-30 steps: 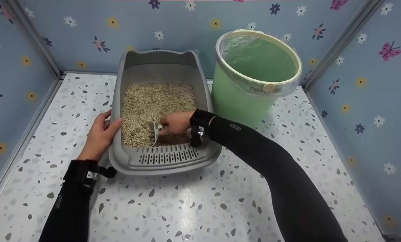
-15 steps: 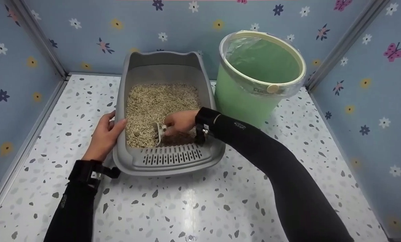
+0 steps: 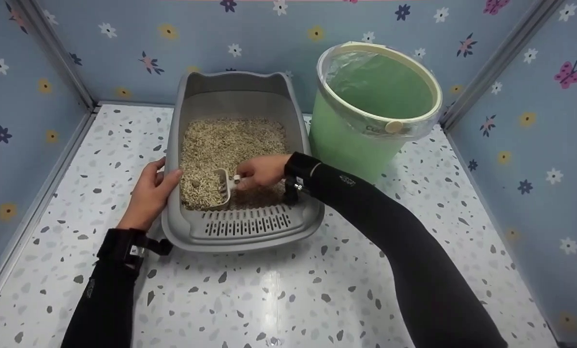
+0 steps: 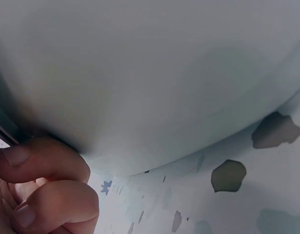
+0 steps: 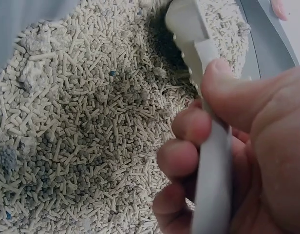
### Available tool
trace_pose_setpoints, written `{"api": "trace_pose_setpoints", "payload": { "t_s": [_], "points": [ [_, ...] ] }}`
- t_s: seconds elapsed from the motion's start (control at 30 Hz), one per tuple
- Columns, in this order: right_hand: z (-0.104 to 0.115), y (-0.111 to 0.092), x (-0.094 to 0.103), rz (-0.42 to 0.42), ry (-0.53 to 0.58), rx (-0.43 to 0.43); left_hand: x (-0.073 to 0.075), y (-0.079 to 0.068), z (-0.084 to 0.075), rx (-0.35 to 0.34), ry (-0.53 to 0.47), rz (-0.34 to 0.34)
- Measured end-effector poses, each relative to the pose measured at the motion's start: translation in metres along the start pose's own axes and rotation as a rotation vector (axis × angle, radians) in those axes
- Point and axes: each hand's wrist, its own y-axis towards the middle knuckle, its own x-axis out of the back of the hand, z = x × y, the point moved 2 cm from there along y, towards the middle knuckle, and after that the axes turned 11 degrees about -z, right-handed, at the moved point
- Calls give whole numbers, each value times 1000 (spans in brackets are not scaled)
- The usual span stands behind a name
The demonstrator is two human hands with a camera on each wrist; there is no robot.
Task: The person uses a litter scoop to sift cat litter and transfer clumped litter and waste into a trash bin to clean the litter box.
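Note:
My right hand (image 3: 264, 171) grips the handle of a pale litter scoop (image 3: 226, 186), low over the left front of the litter. In the right wrist view the thumb lies along the scoop's handle (image 5: 213, 180) and the fingers curl round it. Pellet litter (image 3: 230, 140) fills the floor of a grey litter box (image 3: 240, 99); greyish clumps (image 5: 35, 73) lie among the pellets. My left hand (image 3: 148, 195) holds the box's left rim, thumb on top. Below the rim its curled fingers (image 4: 52, 161) show in the left wrist view. Part of the scoop's head is hidden by litter.
Right of the box stands a green bin (image 3: 351, 150) with a cream ring (image 3: 392, 118) and a clear plastic liner. Patterned blue walls (image 3: 138, 29) enclose the back and both sides. Speckled white floor (image 3: 269, 299) lies in front of the box.
The scoop's head has tilted, showing more of its bowl, and has shifted slightly left and up over the last half second. The left hand keeps its hold on the rim.

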Motion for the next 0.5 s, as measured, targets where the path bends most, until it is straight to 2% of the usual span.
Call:
{"api": "trace_pose_setpoints", "payload": {
  "t_s": [0.5],
  "points": [
    [0, -2, 0, -5, 31, -6, 0, 1, 0, -5, -25, 1]
  ]
}}
